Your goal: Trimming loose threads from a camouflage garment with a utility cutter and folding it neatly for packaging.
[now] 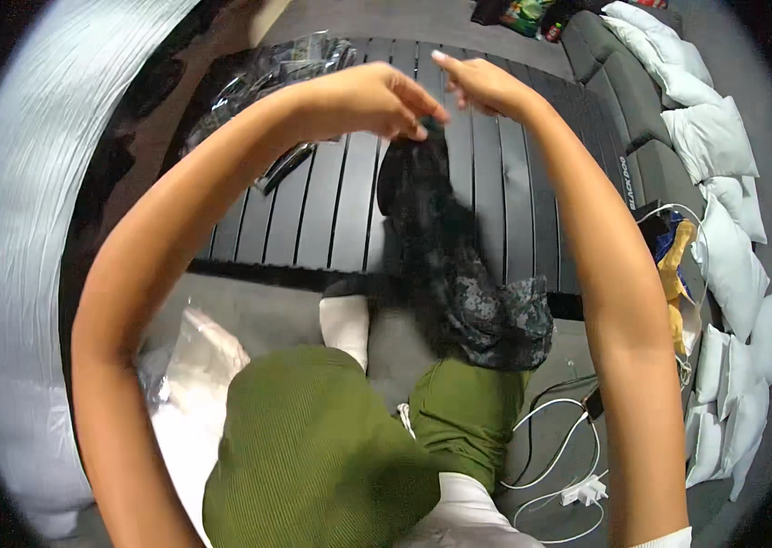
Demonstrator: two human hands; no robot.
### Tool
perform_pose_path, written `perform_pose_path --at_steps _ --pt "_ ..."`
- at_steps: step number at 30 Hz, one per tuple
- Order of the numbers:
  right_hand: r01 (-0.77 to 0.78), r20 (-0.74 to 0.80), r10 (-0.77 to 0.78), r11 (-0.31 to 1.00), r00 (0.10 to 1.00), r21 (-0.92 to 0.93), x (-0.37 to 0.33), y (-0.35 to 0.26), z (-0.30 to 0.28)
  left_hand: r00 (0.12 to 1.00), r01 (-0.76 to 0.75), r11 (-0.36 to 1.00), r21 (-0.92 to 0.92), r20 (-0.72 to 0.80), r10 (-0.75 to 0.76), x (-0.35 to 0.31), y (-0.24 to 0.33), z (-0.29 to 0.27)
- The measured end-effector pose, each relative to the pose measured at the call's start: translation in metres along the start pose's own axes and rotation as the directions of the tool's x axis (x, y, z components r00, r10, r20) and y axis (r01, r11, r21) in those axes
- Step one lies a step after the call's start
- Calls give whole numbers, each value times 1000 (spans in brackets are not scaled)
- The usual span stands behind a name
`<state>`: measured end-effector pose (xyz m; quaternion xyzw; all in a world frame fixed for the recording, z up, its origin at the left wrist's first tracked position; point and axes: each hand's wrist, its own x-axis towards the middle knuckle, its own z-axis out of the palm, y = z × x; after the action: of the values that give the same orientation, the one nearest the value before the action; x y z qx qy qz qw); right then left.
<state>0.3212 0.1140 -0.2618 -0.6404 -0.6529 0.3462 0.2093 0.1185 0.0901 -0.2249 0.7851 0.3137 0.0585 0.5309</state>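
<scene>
A dark camouflage cloth garment (459, 247) hangs in front of me, its upper end bunched and narrow. My left hand (390, 100) is closed on that upper end, thumb and fingers pinching the fabric. The lower part drapes over the near edge of the black slatted table (313, 219) and down onto my right leg in green trousers (472, 402). To the right of the garment's top, apart from it, my right hand (486, 87) is raised, one digit stretched out and the others loosely curled. I see nothing held in it.
Clear plastic packages with dark contents (290, 68) lie on the table's far left. A grey sofa with white cushions (710, 137) runs along the right. White cables and a plug (584, 490) lie on the floor. Plastic-wrapped white material (199, 365) is beside my left leg.
</scene>
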Motion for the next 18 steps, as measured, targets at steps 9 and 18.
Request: perform_pose_path --at_steps 9,18 --pt "202 137 -457 616 879 762 54 -49 -82 930 -40 970 -241 347 125 24 11 -12" --pt "148 -50 -154 734 987 663 -26 -23 48 907 84 347 -934 -72 -415 -78 -70 79"
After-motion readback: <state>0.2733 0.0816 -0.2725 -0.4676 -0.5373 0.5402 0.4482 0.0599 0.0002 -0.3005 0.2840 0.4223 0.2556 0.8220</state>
